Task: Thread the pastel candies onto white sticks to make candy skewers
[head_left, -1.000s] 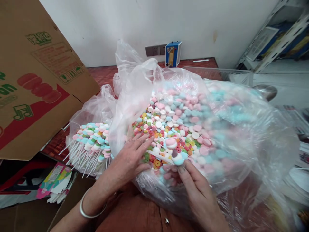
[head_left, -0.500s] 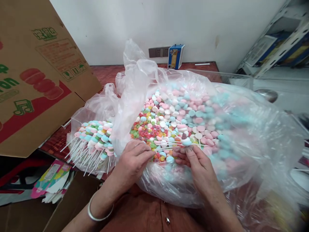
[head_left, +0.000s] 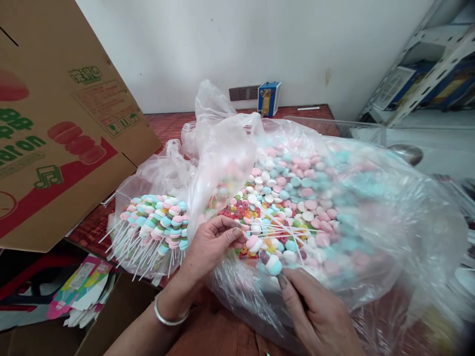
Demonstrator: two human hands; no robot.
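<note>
A big clear plastic bag (head_left: 371,207) full of loose pastel candy discs and small coloured rings (head_left: 297,198) lies open in front of me. My left hand (head_left: 211,244) is closed in a pinch on a bundle of thin white sticks (head_left: 276,228) that fan out over the candy. My right hand (head_left: 315,316) sits at the bag's near edge, fingers pinched on a pink and blue candy piece (head_left: 273,266). To the left, a smaller bag holds finished candy skewers (head_left: 156,222) with their white sticks pointing toward me.
A large printed cardboard box (head_left: 55,138) leans at the left. A small blue device (head_left: 267,98) stands by a wall socket at the back of the red-brown table (head_left: 166,123). Metal shelving (head_left: 426,64) fills the right. Printed packets (head_left: 79,284) lie low left.
My left hand has gone from lying flat on the candy to pinching a bundle of sticks. My right hand drew back toward me with a candy piece. The view shifted down slightly.
</note>
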